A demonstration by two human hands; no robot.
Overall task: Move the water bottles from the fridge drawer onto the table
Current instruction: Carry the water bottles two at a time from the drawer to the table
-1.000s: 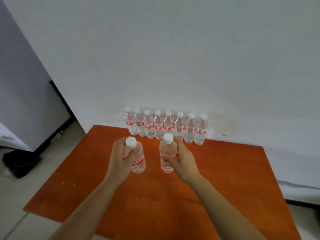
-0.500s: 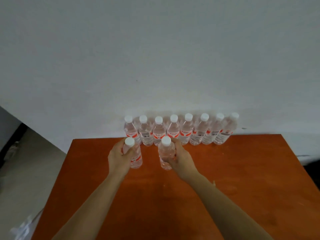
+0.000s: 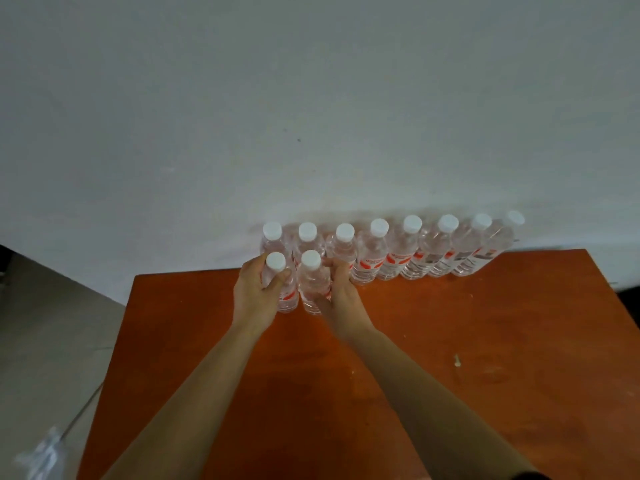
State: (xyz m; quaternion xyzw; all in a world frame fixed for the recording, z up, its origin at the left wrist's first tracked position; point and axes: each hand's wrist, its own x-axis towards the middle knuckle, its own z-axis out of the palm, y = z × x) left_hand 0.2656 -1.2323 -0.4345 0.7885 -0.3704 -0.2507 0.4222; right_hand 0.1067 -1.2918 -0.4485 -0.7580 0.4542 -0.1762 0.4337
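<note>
Tabletop (image 3: 485, 341): orange-brown, set against a white wall. Carries every bottle in view. Fridge drawer not in view.

Back row (image 3: 401, 252): eight water bottles, upright, shoulder to shoulder along the wall edge.

Left bottle (image 3: 289, 296): upright, just in front of the row's left end. Base at or just above the surface; contact unclear.

Right bottle (image 3: 313, 284): upright, just beside the left bottle, in front of the row.

Handling, as judged: small, full, light enough for one hand each. Thin clear plastic, likely to dent under a hard squeeze; perhaps slick if chilled. Best taken round the label band or the stiffer shoulder. Narrow-based, so likely to tip against neighbours unless set down straight.

Left grip (image 3: 254, 296): wrapped round the left bottle, thumb just under the cap.

Right grip (image 3: 343, 296): clasps the right bottle from its right side, at mid-body.

Caps (image 3: 276, 261): white, seated on both held bottles.
</note>
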